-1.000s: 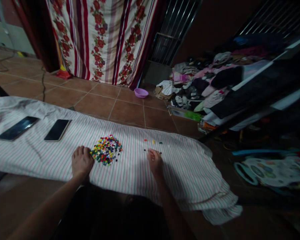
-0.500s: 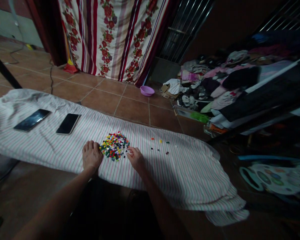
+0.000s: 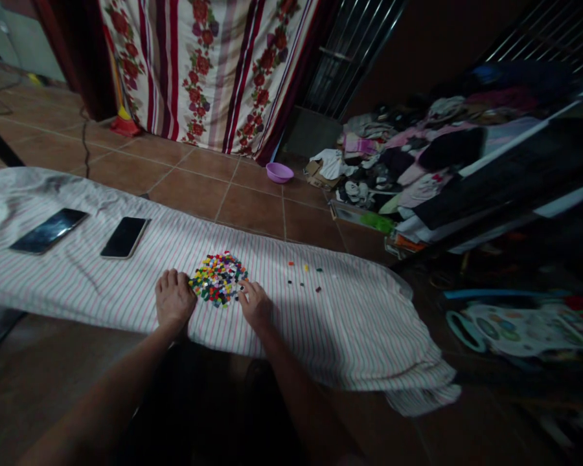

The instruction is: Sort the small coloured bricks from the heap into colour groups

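A heap of tiny multicoloured pieces, like small beads or bricks, lies on a striped cloth. My left hand rests flat at the heap's left edge, its fingers stretched out. At the right edge is my right hand, thumb and forefinger apart around a few loose dark pieces; nothing shows clearly between them. Further right, several single pieces lie spaced out in two rough rows, among them an orange piece, a yellow piece, a green piece and a brown piece.
Two dark-screened devices, a larger one and a phone, lie on the cloth at left. Beyond, on the tiled floor, are a purple basin and a heap of clothes. A flowered curtain hangs behind.
My right thumb and forefinger, close together before, have parted at the heap's right edge. My left hand stays by the heap. The whole view has shifted slightly.
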`<action>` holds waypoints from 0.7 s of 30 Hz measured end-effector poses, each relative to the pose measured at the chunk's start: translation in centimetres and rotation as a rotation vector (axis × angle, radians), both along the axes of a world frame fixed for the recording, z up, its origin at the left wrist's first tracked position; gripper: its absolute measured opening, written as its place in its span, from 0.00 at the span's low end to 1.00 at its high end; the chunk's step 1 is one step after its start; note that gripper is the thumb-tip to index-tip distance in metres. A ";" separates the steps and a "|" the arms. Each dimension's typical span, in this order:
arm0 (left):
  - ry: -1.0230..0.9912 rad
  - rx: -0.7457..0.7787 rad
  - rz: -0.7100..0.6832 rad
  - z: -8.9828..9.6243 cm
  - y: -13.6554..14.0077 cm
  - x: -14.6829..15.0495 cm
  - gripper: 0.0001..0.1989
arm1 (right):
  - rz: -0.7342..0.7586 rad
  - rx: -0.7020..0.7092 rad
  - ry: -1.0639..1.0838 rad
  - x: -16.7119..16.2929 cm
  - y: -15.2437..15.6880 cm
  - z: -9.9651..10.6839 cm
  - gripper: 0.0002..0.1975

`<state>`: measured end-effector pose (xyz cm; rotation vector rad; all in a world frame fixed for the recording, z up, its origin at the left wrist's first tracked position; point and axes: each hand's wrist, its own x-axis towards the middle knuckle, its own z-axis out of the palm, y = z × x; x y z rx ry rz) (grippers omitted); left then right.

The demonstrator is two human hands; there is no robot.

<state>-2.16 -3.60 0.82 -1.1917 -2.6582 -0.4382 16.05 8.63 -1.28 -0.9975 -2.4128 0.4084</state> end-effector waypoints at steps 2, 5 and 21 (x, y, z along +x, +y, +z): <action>-0.005 -0.004 0.004 0.0 0.0 0.0 0.13 | 0.019 0.027 -0.028 0.0 0.0 0.0 0.16; -0.010 0.002 0.002 -0.1 0.0 -0.1 0.13 | 0.034 0.068 -0.102 -0.3 0.1 0.0 0.18; -0.016 -0.014 -0.011 0.2 -0.2 0.1 0.16 | -0.029 0.067 -0.152 -0.7 -0.2 0.4 0.10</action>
